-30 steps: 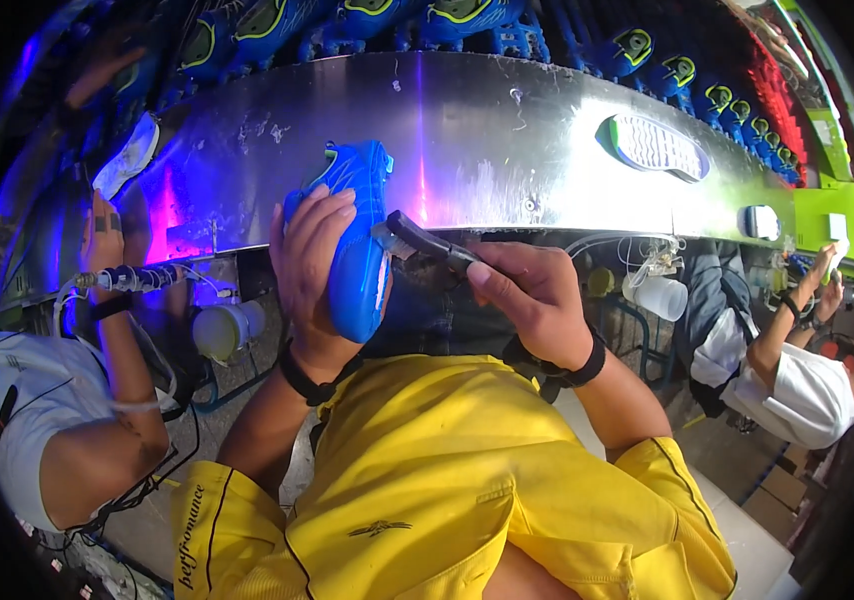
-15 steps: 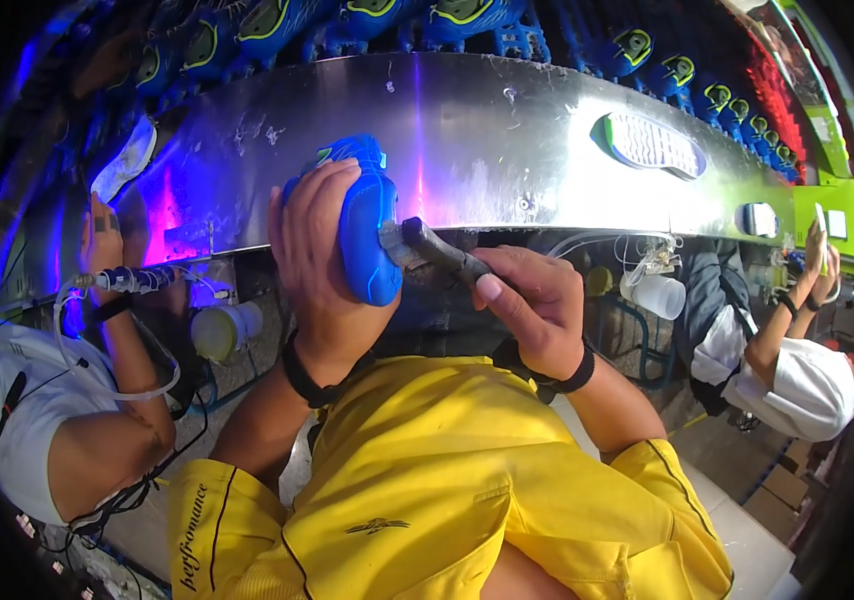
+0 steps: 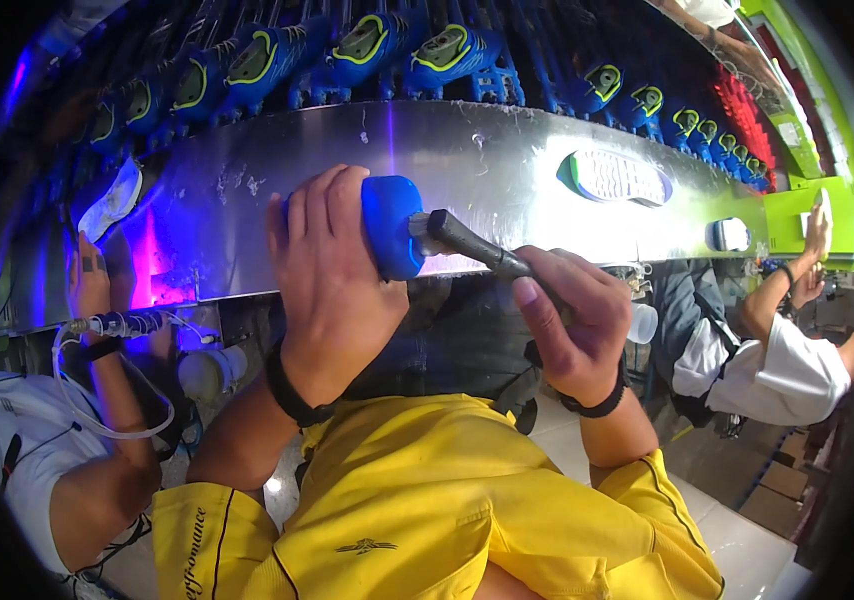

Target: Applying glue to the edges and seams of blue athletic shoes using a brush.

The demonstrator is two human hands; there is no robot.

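My left hand [image 3: 332, 275] is wrapped round a blue shoe upper [image 3: 393, 222], held up in front of the metal bench. One rounded end of the upper points toward me, and my fingers and palm hide much of the rest. In my right hand [image 3: 584, 330] is a brush with a dark handle [image 3: 479, 246], pinched between thumb and fingers. Its short bristles [image 3: 420, 230] touch the right side of the blue upper. On the bench, beyond my right hand, lies a pale shoe sole [image 3: 619, 178] with a green and blue edge.
The metal bench [image 3: 277, 185] runs across in front of me. Behind it stand several blue shoes [image 3: 362, 42] on racks. Another sole [image 3: 731, 235] lies farther right. A person in white [image 3: 87, 480] works at my left, another [image 3: 777, 370] at my right.
The blue upper has turned, so its rounded end now shows more than its long side. The brush remains against it, and my right hand sits a little farther right. The whole view has shifted slightly.
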